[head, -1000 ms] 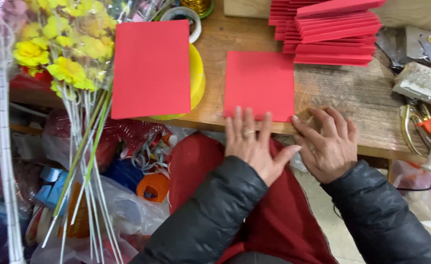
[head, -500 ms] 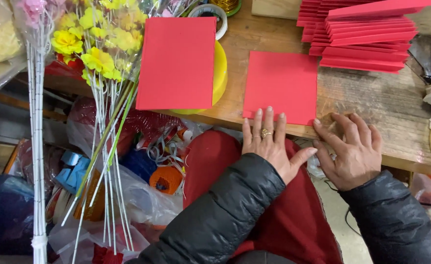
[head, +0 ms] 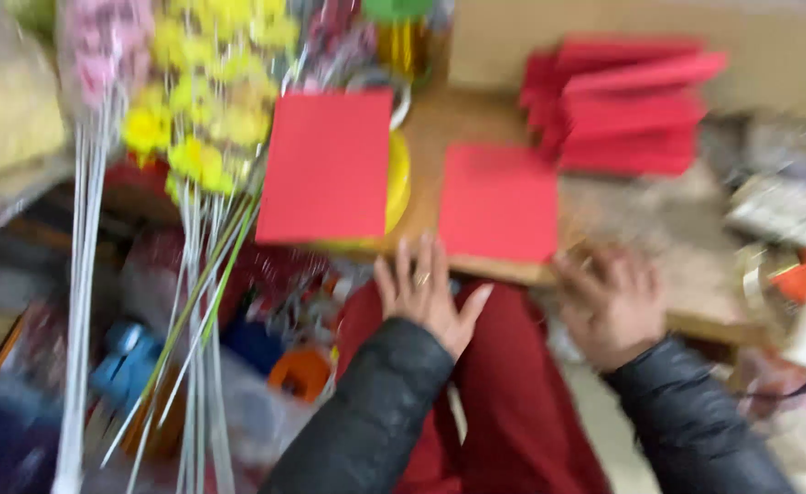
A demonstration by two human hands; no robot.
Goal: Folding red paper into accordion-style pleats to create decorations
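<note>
On a cluttered wooden worktop [head: 641,238], I had my left hand [head: 426,293] flat, fingers apart and empty, at the near edge of a red paper sheet [head: 499,203]; the blurred right hand [head: 609,297] rested beside it, grip unclear. Squaring the sheet seemed next.

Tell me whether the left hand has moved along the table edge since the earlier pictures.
Cannot tell. The camera swung and the frame is blurred, but the left hand still lies at the near edge just below the red sheet, as before.
</note>
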